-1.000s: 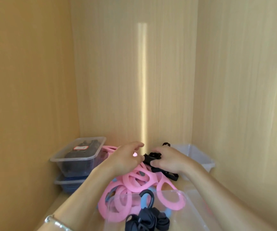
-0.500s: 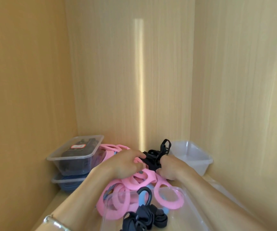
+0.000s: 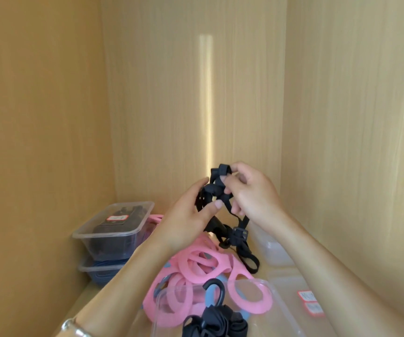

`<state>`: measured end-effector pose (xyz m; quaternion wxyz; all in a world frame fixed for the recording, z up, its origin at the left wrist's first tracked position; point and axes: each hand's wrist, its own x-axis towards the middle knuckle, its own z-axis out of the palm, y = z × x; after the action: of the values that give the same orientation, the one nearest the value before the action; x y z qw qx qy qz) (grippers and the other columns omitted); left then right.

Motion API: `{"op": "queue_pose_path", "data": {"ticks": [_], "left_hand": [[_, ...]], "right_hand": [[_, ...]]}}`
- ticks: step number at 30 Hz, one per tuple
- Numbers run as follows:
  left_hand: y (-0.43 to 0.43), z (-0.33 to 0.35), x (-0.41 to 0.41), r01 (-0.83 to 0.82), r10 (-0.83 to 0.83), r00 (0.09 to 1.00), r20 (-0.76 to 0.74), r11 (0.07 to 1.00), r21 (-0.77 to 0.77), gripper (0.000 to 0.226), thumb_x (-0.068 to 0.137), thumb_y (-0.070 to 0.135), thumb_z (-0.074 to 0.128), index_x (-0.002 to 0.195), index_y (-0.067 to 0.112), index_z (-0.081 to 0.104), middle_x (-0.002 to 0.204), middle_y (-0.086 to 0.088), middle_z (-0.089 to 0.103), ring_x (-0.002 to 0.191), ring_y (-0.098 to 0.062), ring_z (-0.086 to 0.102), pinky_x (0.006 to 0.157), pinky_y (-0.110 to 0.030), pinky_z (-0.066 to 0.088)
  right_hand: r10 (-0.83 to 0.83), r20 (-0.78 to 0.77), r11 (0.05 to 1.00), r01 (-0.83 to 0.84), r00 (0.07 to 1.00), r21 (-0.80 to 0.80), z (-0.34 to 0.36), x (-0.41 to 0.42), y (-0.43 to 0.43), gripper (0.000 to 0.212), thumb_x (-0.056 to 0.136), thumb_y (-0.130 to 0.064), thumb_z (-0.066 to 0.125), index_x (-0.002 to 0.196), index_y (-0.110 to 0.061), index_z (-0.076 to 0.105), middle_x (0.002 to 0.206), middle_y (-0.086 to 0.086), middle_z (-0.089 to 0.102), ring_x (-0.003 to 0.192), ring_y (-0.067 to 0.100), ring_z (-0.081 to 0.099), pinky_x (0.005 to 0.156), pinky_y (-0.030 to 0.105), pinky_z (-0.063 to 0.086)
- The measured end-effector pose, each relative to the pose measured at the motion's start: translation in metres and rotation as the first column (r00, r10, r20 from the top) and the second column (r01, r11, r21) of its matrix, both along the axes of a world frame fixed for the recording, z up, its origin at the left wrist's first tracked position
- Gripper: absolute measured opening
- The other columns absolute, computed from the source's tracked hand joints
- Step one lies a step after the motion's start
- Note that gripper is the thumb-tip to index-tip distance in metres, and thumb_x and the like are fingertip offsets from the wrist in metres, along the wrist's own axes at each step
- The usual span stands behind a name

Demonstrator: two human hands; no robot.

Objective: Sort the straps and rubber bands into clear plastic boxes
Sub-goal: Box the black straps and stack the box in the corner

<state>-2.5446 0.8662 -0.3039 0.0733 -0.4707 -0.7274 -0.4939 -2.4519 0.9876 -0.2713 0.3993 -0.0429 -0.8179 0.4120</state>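
Black strap (image 3: 214,189) partly hidden within left hand (image 3: 186,220) and right hand (image 3: 252,193).

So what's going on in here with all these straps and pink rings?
A person is sorting by hand. The left hand and the right hand hold a tangled black strap above a pile of pink rubber bands, its tail trailing down beside them. More bundled straps lie in the near clear box; two stacked boxes stand at the left.
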Motion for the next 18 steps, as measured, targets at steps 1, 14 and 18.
{"op": "queue_pose_path", "data": {"ticks": [1,14,18], "left_hand": [[0.0,0.003,0.002,-0.006,0.008,0.999,-0.032,0.998,0.057,0.035,0.093,0.037,0.055,0.127,0.032,0.052,0.105,0.021,0.063,0.085,0.01,0.058,0.076,-0.018,0.047],[-0.018,0.026,0.018,0.173,-0.195,0.976,0.097,0.964,0.202,0.023,0.083,0.036,0.066,0.098,0.02,0.073,0.09,0.003,0.074,0.086,-0.012,0.068,0.084,-0.031,0.054],[-0.012,0.028,0.023,0.134,-0.213,0.941,0.263,0.948,0.29,0.035,0.092,0.042,0.05,0.087,0.012,0.067,0.067,-0.005,0.067,0.061,-0.015,0.062,0.064,-0.031,0.053]], "right_hand": [[0.027,-0.044,0.999,-0.028,0.999,-0.02,0.004,0.002,-0.004,0.015,0.097,-0.024,0.051,0.088,-0.03,0.06,0.075,-0.005,0.062,0.044,0.008,0.053,0.046,0.023,0.042],[-0.002,-0.184,0.997,-0.012,0.983,-0.074,0.004,0.004,-0.002,0.029,0.099,-0.01,0.045,0.091,-0.036,0.053,0.076,-0.005,0.068,0.05,0.006,0.06,0.052,0.023,0.046],[0.074,-0.197,0.984,-0.104,0.978,-0.145,0.007,0.006,-0.002,0.026,0.098,-0.006,0.046,0.091,-0.029,0.057,0.065,-0.007,0.065,0.047,0.009,0.056,0.047,0.02,0.045]]}}
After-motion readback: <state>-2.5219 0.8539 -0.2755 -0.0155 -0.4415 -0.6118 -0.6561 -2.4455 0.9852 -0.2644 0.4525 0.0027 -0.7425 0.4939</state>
